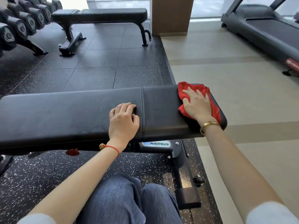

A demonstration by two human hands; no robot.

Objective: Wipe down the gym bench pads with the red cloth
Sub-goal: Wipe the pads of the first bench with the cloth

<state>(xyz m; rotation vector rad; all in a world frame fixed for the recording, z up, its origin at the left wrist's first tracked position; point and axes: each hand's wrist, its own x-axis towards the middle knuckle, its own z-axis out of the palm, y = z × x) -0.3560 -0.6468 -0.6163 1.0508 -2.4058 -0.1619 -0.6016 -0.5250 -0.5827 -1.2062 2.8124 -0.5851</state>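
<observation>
A black padded gym bench runs across the view in front of me, with a long back pad [64,113] on the left and a shorter seat pad [161,110] on the right. The red cloth [192,89] lies bunched on the seat pad's right end. My right hand [197,104] presses flat on top of the cloth, fingers spread. My left hand [123,120] rests on the back pad beside the seam, fingers curled against the surface, holding nothing.
A second black bench [100,15] stands farther back on the dark rubber floor. A dumbbell rack [21,25] fills the far left. A treadmill [267,29] sits at the right on the pale floor, and a brown pillar [171,15] rises behind.
</observation>
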